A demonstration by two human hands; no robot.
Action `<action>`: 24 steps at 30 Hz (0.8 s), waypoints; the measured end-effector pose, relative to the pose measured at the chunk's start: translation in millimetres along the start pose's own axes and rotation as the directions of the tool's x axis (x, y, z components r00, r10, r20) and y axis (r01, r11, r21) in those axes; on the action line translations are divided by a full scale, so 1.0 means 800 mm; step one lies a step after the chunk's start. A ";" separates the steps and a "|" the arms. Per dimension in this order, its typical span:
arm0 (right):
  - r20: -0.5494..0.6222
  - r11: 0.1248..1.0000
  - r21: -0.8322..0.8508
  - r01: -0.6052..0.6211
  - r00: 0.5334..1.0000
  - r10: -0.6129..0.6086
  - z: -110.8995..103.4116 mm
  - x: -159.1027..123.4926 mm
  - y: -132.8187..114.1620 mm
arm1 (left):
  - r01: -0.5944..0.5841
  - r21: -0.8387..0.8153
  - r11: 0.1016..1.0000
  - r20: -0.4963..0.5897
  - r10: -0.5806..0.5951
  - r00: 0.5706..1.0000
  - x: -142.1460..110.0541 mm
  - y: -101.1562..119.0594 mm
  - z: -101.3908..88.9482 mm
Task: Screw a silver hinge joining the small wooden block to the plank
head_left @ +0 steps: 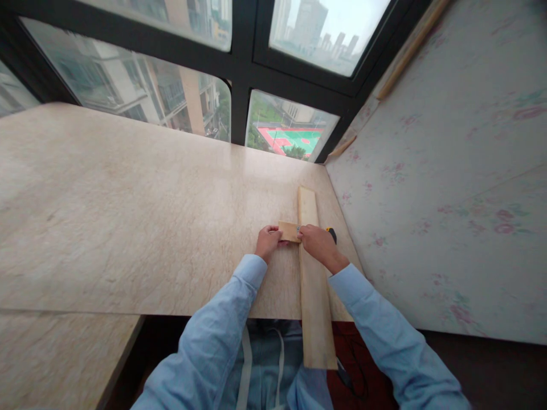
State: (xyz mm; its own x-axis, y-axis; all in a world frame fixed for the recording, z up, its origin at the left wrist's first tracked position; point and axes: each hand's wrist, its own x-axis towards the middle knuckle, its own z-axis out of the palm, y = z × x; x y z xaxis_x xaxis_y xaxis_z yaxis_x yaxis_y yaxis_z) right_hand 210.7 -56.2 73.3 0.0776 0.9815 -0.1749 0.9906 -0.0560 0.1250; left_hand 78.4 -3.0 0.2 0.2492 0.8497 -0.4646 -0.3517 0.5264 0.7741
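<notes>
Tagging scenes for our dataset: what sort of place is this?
Probably a room in a home, well above ground: a dark-framed window looks down on a sports court, the wall beside it has floral wallpaper, and a broad marble-look ledge runs below the glass.

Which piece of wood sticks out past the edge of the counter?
The long board: its near end juts past the counter's front edge. The short piece doesn't reach that edge.

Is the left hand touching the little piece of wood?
Touching. The head view shows the left hand pinching the little piece of wood at its left end.
</notes>
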 end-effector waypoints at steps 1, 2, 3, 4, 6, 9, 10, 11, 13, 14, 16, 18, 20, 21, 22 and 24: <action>0.006 1.000 -0.004 -0.011 1.000 0.011 0.000 0.002 -0.001 | -0.002 0.001 1.000 0.002 0.002 1.000 0.000 0.000 0.000; 0.014 1.000 -0.007 -0.021 1.000 0.021 0.001 0.003 -0.002 | -0.003 0.002 1.000 0.002 0.003 1.000 0.001 -0.001 0.000; 0.021 1.000 -0.009 -0.030 0.999 0.030 0.001 0.004 -0.002 | -0.004 0.002 1.000 0.002 0.004 1.000 0.001 -0.001 0.000; 0.028 0.999 -0.009 -0.037 0.999 0.037 0.002 0.004 -0.002 | -0.005 0.003 1.000 0.001 0.005 1.000 0.001 -0.002 0.000; 0.035 0.999 -0.011 -0.051 0.998 0.052 0.003 0.003 0.000 | -0.007 0.006 1.000 0.001 0.007 1.000 0.002 -0.003 0.000; -0.004 0.993 0.059 -0.100 0.995 0.100 0.006 0.000 0.005 | -0.013 0.014 1.000 0.001 0.013 1.000 0.003 -0.004 -0.001; -0.027 0.990 0.103 -0.097 0.995 0.101 0.008 -0.001 0.008 | -0.014 0.017 1.000 -0.001 0.014 1.000 0.003 -0.004 -0.001; -0.049 0.986 0.147 -0.074 0.995 0.082 0.009 -0.002 0.010 | -0.015 0.021 1.000 -0.003 0.015 1.000 0.004 -0.004 -0.001; -0.070 0.983 0.183 0.013 0.998 0.000 0.012 -0.003 0.014 | -0.016 0.029 0.999 -0.007 0.016 1.000 0.004 -0.004 -0.001; -0.071 0.984 0.172 0.053 0.997 -0.041 0.014 -0.004 0.016 | -0.016 0.032 0.999 -0.008 0.016 1.000 0.004 -0.003 -0.001; -0.062 0.988 0.130 0.084 0.995 -0.076 0.015 -0.004 0.016 | -0.016 0.037 0.999 -0.007 0.016 1.000 0.003 -0.003 -0.001; -0.065 0.993 0.098 0.067 0.996 -0.060 0.015 -0.003 0.014 | -0.015 0.039 0.999 -0.007 0.016 1.000 0.003 -0.003 -0.001; -0.076 0.996 0.082 0.042 0.996 -0.035 0.014 -0.002 0.011 | -0.015 0.039 0.999 -0.007 0.015 1.000 0.002 -0.003 -0.001; -0.078 0.997 0.073 0.030 0.997 -0.024 0.013 -0.001 0.009 | -0.015 0.038 0.999 -0.006 0.015 1.000 0.002 -0.003 -0.001; -0.078 0.998 0.066 0.018 0.997 -0.013 0.013 0.000 0.008 | -0.015 0.036 0.999 -0.005 0.015 1.000 0.002 -0.003 -0.001; -0.073 0.999 0.055 0.000 0.997 0.004 0.011 0.000 0.007 | -0.014 0.033 0.999 -0.003 0.015 1.000 0.001 -0.003 -0.001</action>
State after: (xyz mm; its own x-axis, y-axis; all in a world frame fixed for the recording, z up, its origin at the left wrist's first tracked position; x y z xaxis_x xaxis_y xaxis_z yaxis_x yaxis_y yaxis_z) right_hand 216.9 -58.4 65.3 0.0731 0.9920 -0.1027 0.9953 -0.0659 0.0715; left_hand 78.5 -3.1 -2.4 0.2411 0.8574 -0.4547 -0.3250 0.5128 0.7946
